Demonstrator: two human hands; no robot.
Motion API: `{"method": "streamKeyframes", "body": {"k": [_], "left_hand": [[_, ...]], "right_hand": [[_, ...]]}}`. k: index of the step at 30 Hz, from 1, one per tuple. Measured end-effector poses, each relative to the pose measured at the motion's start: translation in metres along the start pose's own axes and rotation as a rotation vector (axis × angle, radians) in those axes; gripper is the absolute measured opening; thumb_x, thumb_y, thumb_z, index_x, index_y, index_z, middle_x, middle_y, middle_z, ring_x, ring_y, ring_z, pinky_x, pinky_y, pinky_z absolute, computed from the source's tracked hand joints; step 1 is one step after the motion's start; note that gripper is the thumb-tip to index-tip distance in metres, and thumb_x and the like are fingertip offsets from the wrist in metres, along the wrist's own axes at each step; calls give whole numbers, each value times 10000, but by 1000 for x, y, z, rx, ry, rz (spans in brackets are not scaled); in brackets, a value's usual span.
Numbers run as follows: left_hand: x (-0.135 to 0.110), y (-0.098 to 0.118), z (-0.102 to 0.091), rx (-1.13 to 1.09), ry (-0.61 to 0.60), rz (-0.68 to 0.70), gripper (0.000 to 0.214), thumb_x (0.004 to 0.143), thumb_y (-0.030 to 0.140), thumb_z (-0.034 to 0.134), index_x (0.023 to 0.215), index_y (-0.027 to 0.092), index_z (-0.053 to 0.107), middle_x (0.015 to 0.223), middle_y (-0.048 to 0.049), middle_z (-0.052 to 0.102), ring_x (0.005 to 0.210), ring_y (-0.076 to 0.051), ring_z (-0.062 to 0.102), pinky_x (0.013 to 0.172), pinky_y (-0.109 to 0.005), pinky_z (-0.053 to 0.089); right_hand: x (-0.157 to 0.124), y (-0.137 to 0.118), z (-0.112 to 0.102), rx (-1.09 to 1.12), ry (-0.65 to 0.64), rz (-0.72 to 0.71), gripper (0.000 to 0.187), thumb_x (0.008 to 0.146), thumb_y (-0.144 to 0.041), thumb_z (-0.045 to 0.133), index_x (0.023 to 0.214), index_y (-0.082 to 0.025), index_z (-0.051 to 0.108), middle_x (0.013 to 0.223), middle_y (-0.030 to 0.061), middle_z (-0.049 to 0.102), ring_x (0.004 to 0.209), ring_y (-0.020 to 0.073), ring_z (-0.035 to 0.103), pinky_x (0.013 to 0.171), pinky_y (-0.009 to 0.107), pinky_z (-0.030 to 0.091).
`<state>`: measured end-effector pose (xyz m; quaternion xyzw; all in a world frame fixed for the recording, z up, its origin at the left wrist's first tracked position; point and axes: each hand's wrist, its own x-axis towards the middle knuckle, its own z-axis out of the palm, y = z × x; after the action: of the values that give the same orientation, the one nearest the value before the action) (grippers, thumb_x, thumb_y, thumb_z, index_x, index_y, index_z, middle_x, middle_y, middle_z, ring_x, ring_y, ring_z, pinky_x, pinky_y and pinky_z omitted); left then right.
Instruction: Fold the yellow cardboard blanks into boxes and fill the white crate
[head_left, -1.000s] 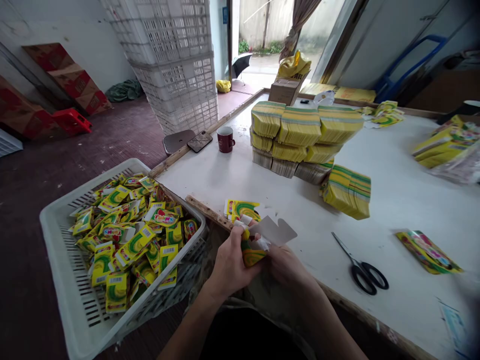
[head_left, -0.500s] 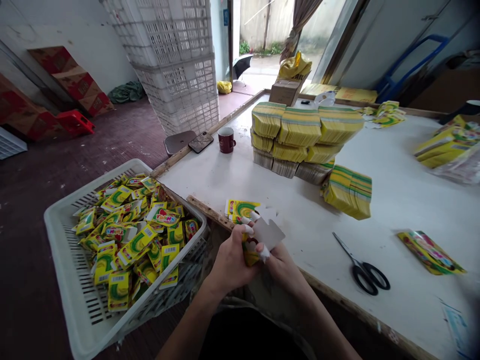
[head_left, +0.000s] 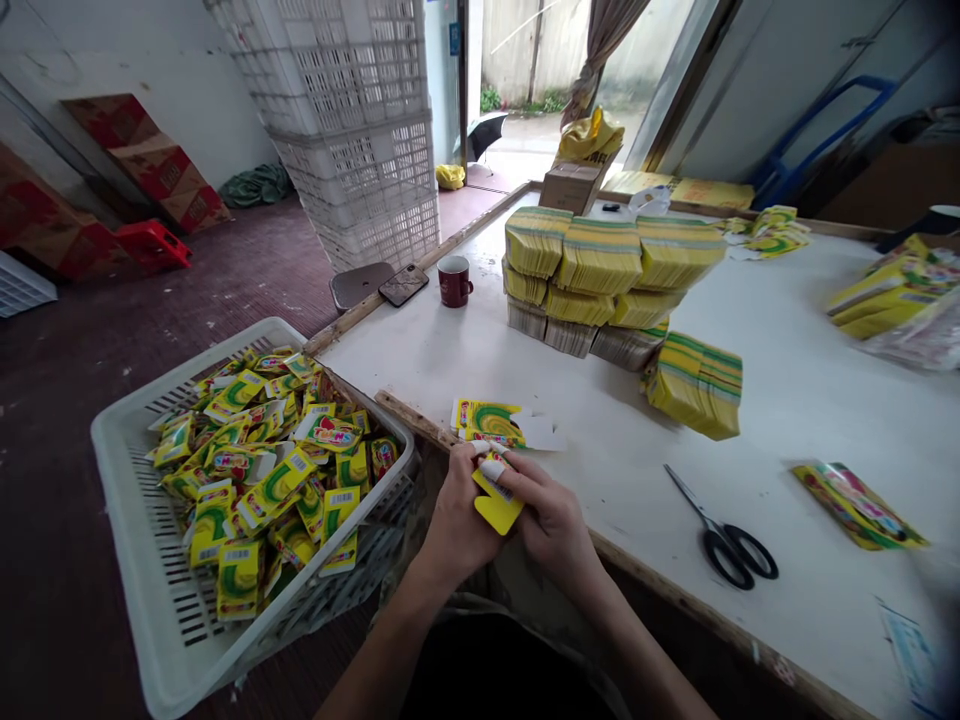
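My left hand (head_left: 454, 515) and my right hand (head_left: 553, 508) meet at the table's near edge. Between them they grip a small yellow carton (head_left: 499, 510), its yellow flap pointing down toward me. Some fingertips wear white coverings. The carton's far end is hidden by my fingers. Just beyond, flat printed cartons (head_left: 491, 420) with white flaps lie on the tabletop. At my left, a white plastic basket (head_left: 180, 373) holds a heap of yellow-green boxes (head_left: 277, 485).
Stacked bundles of flat cartons (head_left: 600, 255) stand mid-table, with another bundle (head_left: 697, 385) beside them. Black-handled scissors (head_left: 727, 545), a printed packet (head_left: 859, 505), a maroon mug (head_left: 454, 282) and a phone (head_left: 403, 286) lie around. White crates (head_left: 352, 130) tower behind.
The pale grey cardboard face at my right fingers has turned out of sight, and a yellow flap now shows. My right hand has shifted up and closed over the carton.
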<state>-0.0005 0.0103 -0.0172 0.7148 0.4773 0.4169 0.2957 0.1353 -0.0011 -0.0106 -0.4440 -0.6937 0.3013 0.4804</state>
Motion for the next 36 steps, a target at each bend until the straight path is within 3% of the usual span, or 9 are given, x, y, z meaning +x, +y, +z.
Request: {"method": "streamKeyframes", "body": {"k": [4, 7, 11, 14, 18, 25, 31, 36], "left_hand": [[-2, -1, 3, 222, 85, -3, 602, 714, 143, 669, 1244, 194, 389, 1217, -133, 524, 1177, -302, 512, 1012, -520, 421], [-2, -3, -2, 175, 36, -32, 527, 719, 117, 652, 1198, 206, 453, 1129, -84, 589, 1080, -252, 575, 950, -434, 482], [3, -6, -16, 194, -11, -46, 458, 715, 236, 708, 1123, 191, 507, 1069, -85, 616, 1024, -260, 604, 897, -410, 505], [7, -6, -23, 213, -55, -41, 442, 706, 284, 723, 1088, 190, 522, 1053, -88, 627, 1001, -263, 615, 872, -405, 514], [11, -3, -25, 195, -66, -26, 453, 699, 291, 727, 1090, 190, 522, 1066, -90, 630, 1005, -259, 617, 873, -399, 515], [15, 2, -25, 194, -66, -5, 447, 709, 258, 714, 1102, 178, 519, 1073, -96, 620, 1026, -257, 596, 903, -403, 499], [14, 0, -23, 194, -54, -14, 441, 720, 265, 702, 1112, 195, 512, 1077, -92, 614, 1022, -257, 602, 893, -402, 505], [16, 1, -24, 188, -59, -23, 499, 668, 222, 711, 1122, 196, 506, 1079, -89, 614, 1022, -266, 602, 894, -408, 504]], "right_hand": [[0, 8, -4, 47, 179, 97, 454, 859, -88, 495, 1245, -283, 634, 1313, 82, 621, 1214, 236, 589, 1019, 426, 486], [0, 13, -10, -54, 67, 62, 506, 844, -106, 529, 1326, -257, 568, 1414, 119, 528, 1319, 267, 486, 1051, 455, 448], [-2, 16, -14, -174, -102, 16, 410, 855, -133, 527, 1237, -237, 632, 1467, 163, 449, 1348, 302, 440, 992, 458, 489], [0, 17, -18, -201, -135, -6, 347, 848, -112, 512, 1133, -232, 670, 1409, 171, 507, 1308, 295, 493, 945, 450, 518], [2, 18, -21, -178, -128, -51, 321, 815, -77, 506, 1025, -236, 689, 1380, 152, 536, 1331, 290, 466, 934, 441, 522], [-1, 13, -19, -270, -104, 12, 516, 793, -84, 507, 1290, -208, 569, 1453, 183, 447, 1328, 314, 465, 962, 460, 508], [3, 14, -23, -298, -101, -25, 367, 836, -109, 512, 1135, -258, 665, 1392, 121, 530, 1253, 282, 552, 940, 417, 529], [1, 17, -20, -327, -133, -15, 669, 797, -72, 509, 1433, -256, 408, 1494, 138, 412, 1354, 301, 433, 990, 452, 498]]}}
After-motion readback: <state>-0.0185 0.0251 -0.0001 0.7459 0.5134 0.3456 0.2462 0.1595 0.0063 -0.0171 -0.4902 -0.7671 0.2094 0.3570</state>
